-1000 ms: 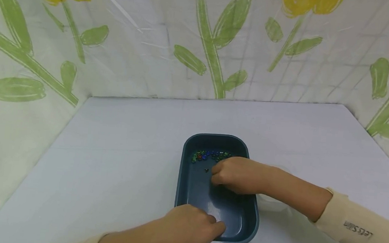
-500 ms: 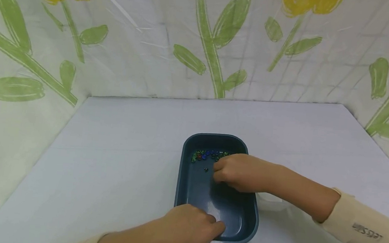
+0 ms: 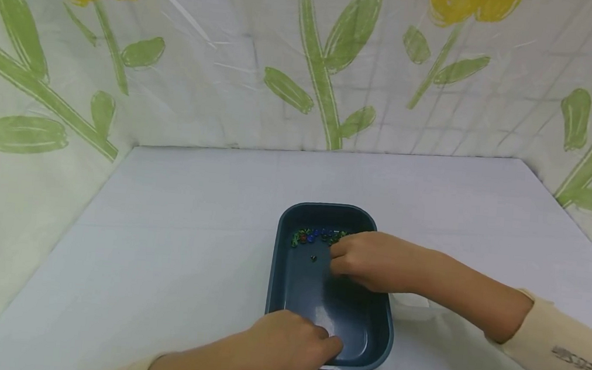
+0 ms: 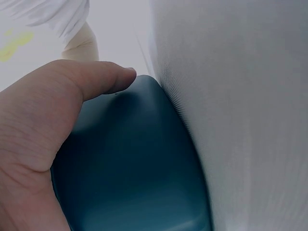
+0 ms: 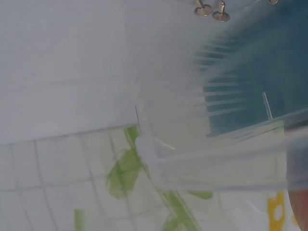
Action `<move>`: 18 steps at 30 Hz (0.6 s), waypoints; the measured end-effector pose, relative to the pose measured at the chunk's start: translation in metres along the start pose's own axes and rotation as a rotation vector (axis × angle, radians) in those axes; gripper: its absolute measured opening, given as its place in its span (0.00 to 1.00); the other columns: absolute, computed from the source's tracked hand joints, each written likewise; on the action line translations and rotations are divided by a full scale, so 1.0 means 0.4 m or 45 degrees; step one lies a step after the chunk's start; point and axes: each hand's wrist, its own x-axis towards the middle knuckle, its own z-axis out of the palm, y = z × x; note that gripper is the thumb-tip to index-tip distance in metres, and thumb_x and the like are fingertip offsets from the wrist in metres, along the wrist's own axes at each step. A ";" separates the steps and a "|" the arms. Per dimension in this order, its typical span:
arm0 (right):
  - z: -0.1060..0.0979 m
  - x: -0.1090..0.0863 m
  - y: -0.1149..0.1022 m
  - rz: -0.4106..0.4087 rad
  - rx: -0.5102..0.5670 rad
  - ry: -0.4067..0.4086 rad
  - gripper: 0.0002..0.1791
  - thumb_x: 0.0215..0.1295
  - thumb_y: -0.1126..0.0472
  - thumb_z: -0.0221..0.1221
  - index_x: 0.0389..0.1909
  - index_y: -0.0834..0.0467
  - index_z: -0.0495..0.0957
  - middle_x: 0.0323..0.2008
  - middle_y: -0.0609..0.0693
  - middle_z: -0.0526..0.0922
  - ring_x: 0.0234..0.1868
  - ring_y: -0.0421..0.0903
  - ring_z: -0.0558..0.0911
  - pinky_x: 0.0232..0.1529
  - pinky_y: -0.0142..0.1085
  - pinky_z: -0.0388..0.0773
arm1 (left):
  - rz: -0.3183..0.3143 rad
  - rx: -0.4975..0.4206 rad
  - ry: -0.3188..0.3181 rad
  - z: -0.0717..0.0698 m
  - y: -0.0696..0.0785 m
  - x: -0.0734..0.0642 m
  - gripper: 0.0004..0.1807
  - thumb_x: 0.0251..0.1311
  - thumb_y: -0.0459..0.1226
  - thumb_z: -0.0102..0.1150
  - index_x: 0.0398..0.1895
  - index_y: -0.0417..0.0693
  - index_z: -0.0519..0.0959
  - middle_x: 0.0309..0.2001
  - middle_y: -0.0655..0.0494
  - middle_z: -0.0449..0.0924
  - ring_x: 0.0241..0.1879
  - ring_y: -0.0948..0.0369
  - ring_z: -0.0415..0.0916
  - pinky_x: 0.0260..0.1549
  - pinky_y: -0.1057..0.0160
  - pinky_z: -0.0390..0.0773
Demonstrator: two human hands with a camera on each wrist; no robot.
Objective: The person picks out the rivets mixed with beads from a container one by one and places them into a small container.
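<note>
A dark blue tray [image 3: 299, 291] lies lengthwise before me. At its near end my left hand [image 3: 287, 349] grips the rim; in the left wrist view its thumb [image 4: 108, 79] lies along the tray's edge. Over the tray's right side hovers or rests my right hand [image 3: 366, 260], fingers curled down. Its fingertips and anything between them are hidden. Small glassy marbles [image 3: 310, 238], green, blue and red, lie in a row at the far end. A tiny dark piece [image 3: 313, 258] sits apart, left of the right hand.
A clear plastic container [image 3: 412, 308] stands right of the tray, partly under the right forearm. Small metal studs [image 5: 221, 13] show at the top of the right wrist view. A flower-painted curtain [image 3: 205, 71] hangs behind the white table [image 3: 177, 216].
My right hand has shifted slightly right and away from me, its forearm and sleeve moving right too. The left hand and the tray stay nearly still.
</note>
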 end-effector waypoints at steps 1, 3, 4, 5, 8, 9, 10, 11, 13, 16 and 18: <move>-0.003 -0.002 -0.001 0.007 -0.003 -0.002 0.14 0.53 0.78 0.65 0.30 0.55 0.85 0.26 0.43 0.77 0.27 0.37 0.73 0.31 0.27 0.73 | -0.002 -0.005 -0.005 0.000 0.000 0.000 0.11 0.69 0.53 0.57 0.42 0.58 0.79 0.22 0.71 0.72 0.18 0.75 0.63 0.19 0.76 0.65; -0.010 -0.007 -0.003 0.025 -0.006 -0.011 0.14 0.52 0.78 0.66 0.31 0.55 0.86 0.27 0.43 0.78 0.28 0.38 0.75 0.32 0.27 0.75 | -0.010 -0.015 -0.017 -0.001 0.000 -0.001 0.11 0.69 0.53 0.57 0.43 0.58 0.80 0.23 0.70 0.74 0.18 0.75 0.63 0.20 0.76 0.65; -0.013 -0.009 -0.004 0.033 -0.010 -0.017 0.14 0.52 0.78 0.66 0.31 0.55 0.86 0.28 0.43 0.78 0.29 0.38 0.76 0.32 0.27 0.75 | -0.011 -0.013 -0.020 0.000 0.000 -0.001 0.12 0.69 0.53 0.57 0.43 0.58 0.80 0.23 0.71 0.74 0.19 0.75 0.64 0.20 0.76 0.65; -0.016 -0.012 -0.005 0.042 -0.014 -0.023 0.14 0.52 0.77 0.67 0.31 0.55 0.86 0.28 0.43 0.78 0.30 0.38 0.76 0.32 0.27 0.76 | -0.012 -0.014 -0.022 0.000 0.001 -0.001 0.12 0.69 0.53 0.57 0.43 0.59 0.80 0.24 0.71 0.75 0.19 0.75 0.64 0.20 0.76 0.66; -0.026 -0.020 -0.008 0.062 -0.025 -0.038 0.14 0.51 0.77 0.69 0.32 0.55 0.86 0.30 0.44 0.79 0.32 0.39 0.78 0.33 0.28 0.77 | -0.012 -0.010 -0.020 0.000 0.001 -0.001 0.12 0.69 0.53 0.57 0.44 0.59 0.80 0.24 0.70 0.75 0.19 0.75 0.64 0.20 0.76 0.66; -0.029 -0.022 -0.009 0.068 -0.029 -0.041 0.14 0.51 0.76 0.69 0.33 0.55 0.86 0.30 0.44 0.80 0.32 0.39 0.78 0.34 0.28 0.77 | -0.010 -0.006 -0.016 0.000 0.001 -0.001 0.12 0.69 0.53 0.57 0.43 0.59 0.80 0.23 0.70 0.74 0.18 0.75 0.63 0.20 0.76 0.65; -0.031 -0.025 -0.010 0.073 -0.032 -0.042 0.14 0.52 0.76 0.69 0.33 0.55 0.86 0.31 0.44 0.80 0.33 0.39 0.79 0.34 0.28 0.78 | -0.008 -0.003 -0.012 0.000 0.001 -0.001 0.12 0.69 0.53 0.57 0.43 0.59 0.80 0.23 0.70 0.74 0.18 0.75 0.63 0.20 0.76 0.65; -0.032 -0.028 -0.010 0.080 -0.032 -0.042 0.13 0.52 0.75 0.70 0.33 0.55 0.86 0.31 0.44 0.80 0.33 0.40 0.79 0.34 0.29 0.78 | -0.008 -0.005 -0.009 -0.001 0.001 -0.001 0.12 0.69 0.53 0.57 0.42 0.58 0.80 0.23 0.70 0.74 0.18 0.75 0.63 0.19 0.76 0.65; -0.035 -0.033 -0.011 0.090 -0.033 -0.043 0.13 0.52 0.75 0.70 0.34 0.54 0.87 0.32 0.44 0.81 0.34 0.40 0.80 0.35 0.29 0.78 | -0.008 -0.004 -0.006 -0.001 0.001 -0.001 0.12 0.69 0.53 0.57 0.42 0.58 0.80 0.22 0.70 0.74 0.18 0.75 0.63 0.19 0.76 0.65; -0.032 -0.046 -0.011 0.100 -0.055 -0.035 0.12 0.53 0.74 0.70 0.34 0.55 0.87 0.32 0.44 0.80 0.34 0.40 0.79 0.35 0.29 0.78 | -0.005 0.001 -0.005 -0.002 0.002 -0.002 0.12 0.70 0.53 0.57 0.42 0.58 0.80 0.23 0.70 0.74 0.18 0.75 0.63 0.20 0.75 0.65; -0.031 -0.055 -0.012 0.100 -0.066 -0.020 0.13 0.53 0.75 0.69 0.34 0.55 0.86 0.31 0.44 0.79 0.33 0.39 0.78 0.34 0.29 0.77 | -0.003 0.002 -0.010 -0.002 0.003 -0.002 0.11 0.70 0.53 0.57 0.42 0.58 0.79 0.23 0.70 0.74 0.19 0.75 0.63 0.20 0.76 0.65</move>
